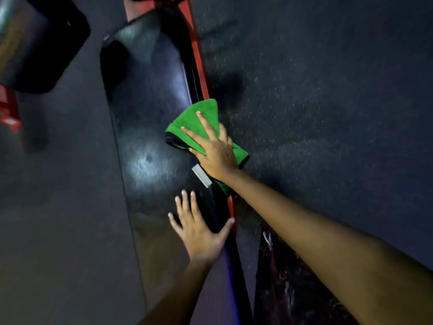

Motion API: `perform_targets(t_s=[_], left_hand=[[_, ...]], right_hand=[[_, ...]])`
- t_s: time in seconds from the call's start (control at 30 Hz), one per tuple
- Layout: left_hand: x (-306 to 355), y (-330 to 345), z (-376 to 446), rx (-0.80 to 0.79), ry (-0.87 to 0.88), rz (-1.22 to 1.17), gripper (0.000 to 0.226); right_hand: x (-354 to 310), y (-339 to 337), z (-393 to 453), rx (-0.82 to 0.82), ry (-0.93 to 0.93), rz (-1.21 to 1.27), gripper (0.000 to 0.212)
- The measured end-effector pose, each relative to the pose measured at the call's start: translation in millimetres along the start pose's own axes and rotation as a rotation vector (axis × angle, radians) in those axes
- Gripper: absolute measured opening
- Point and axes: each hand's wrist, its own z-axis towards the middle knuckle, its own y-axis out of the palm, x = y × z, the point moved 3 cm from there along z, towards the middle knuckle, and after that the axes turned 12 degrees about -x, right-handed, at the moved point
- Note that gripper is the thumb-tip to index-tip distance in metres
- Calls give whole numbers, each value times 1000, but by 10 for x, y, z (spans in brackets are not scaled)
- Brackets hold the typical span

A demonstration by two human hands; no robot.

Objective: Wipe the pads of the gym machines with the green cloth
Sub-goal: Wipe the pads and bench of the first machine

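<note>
Both forearms reach in from the bottom of the view, over a long black pad point(150, 127) that runs from the near lower edge away toward the top, leaning slightly left as it goes. That is its long axis; its far end is rounded and sits against a red frame point(199, 57) that follows the pad's right edge.

Nearer the camera, the left hand point(199, 228) lies flat on the pad with fingers spread and straight, thumb out toward the right edge, holding nothing; it looks to be bracing.

Farther along, the right hand point(215, 148) presses flat on the green cloth point(196, 116), fingers straight and splayed, pointing up the pad. The cloth is folded into a thick wad at the pad's right edge, partly overhanging toward the speckled dark floor point(328, 113). A pale tag point(202, 175) sticks out beside the wrist.

I judge the cloth soft, light and limp, so it will bunch or slide off the edge unless the palm keeps it pinned; a flat press on its middle is the sensible hold. The pad looks smooth and glossy, probably vinyl, firm beneath and a little slick, so the cloth should glide best in strokes along the length. A second black pad point(35, 43) sits at the upper left, well apart.
</note>
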Motion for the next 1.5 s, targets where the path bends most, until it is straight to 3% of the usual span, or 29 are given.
perform_targets(t_s=[0.17, 0.37, 0.57, 0.67, 0.83, 1.1, 1.2, 1.33, 1.5], left_hand=[[31, 1, 49, 38, -18, -19, 105], [247, -261, 555, 132, -106, -63, 107], [613, -438, 1467, 40, -217, -7, 124], [611, -422, 1455, 24, -248, 13, 119], [608, -415, 1456, 44, -248, -12, 109], [639, -418, 1462, 49, -260, 47, 109], [624, -424, 1444, 39, -262, 51, 111], [623, -427, 1447, 46, -259, 21, 110], [640, -423, 1465, 63, -265, 36, 110]], right_hand=[[-98, -319, 588, -32, 28, -27, 57], [-17, 0, 61, 90, -42, -13, 56], [-127, -713, 1289, -79, 21, -147, 53], [-162, -794, 1472, -95, 42, -157, 55], [-116, -395, 870, -10, -41, -149, 58], [-245, -942, 1915, -55, 50, -193, 52], [-259, -790, 1612, -10, 68, -163, 55], [-104, -419, 876, -43, -47, -71, 60], [-97, -782, 1739, -9, -2, -53, 54]])
